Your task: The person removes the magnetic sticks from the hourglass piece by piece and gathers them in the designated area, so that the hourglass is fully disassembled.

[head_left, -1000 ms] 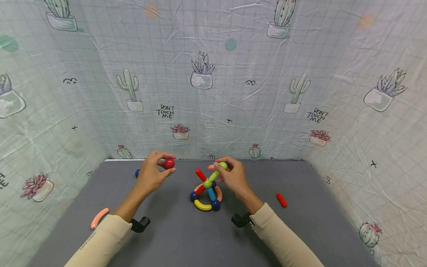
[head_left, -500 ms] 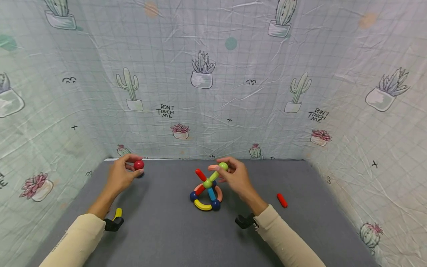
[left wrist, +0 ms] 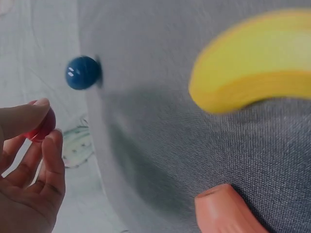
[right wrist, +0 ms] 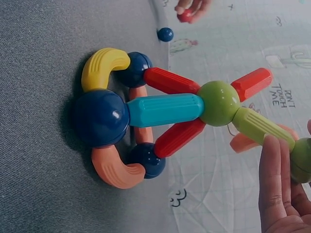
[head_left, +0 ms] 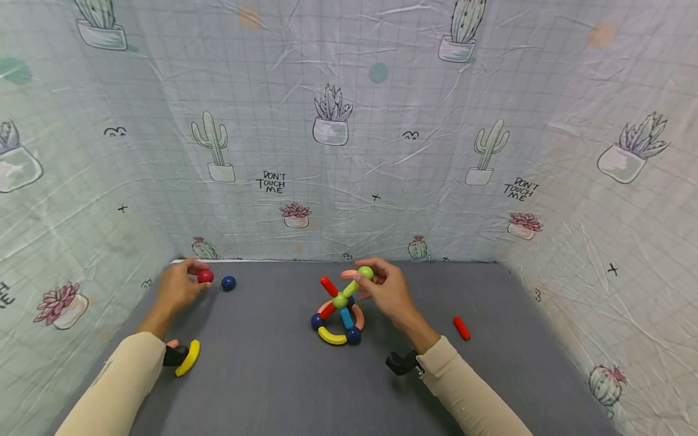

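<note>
At the far left of the table, my left hand (head_left: pixel 177 286) pinches a red ball (head_left: pixel 205 276) between thumb and fingers. Just right of it lies a dark blue ball (head_left: pixel 228 283). A magnetic stick-and-ball model (right wrist: pixel 167 109) stands mid-table: a ring of curved rods and blue balls, with straight rods rising to a green ball (head_left: pixel 340 300). My right hand (head_left: pixel 388 293) holds the upper light green rod (right wrist: pixel 265 127) near a second green ball (head_left: pixel 365 273) at its tip. A curved peach rod (head_left: pixel 349 274) sticks out there; its joint is partly hidden.
A curved yellow rod (head_left: pixel 188 358) and a curved peach rod (left wrist: pixel 228 211) lie by my left wrist. Right of the model lies a loose red rod (head_left: pixel 462 328). Behind the grey table (head_left: pixel 272 387) hangs a cactus-print cloth (head_left: pixel 371 157).
My left hand has carried the red ball leftward, past the blue ball, and slightly down. The yellow rod has come into sight. My right hand and the model have barely moved.
</note>
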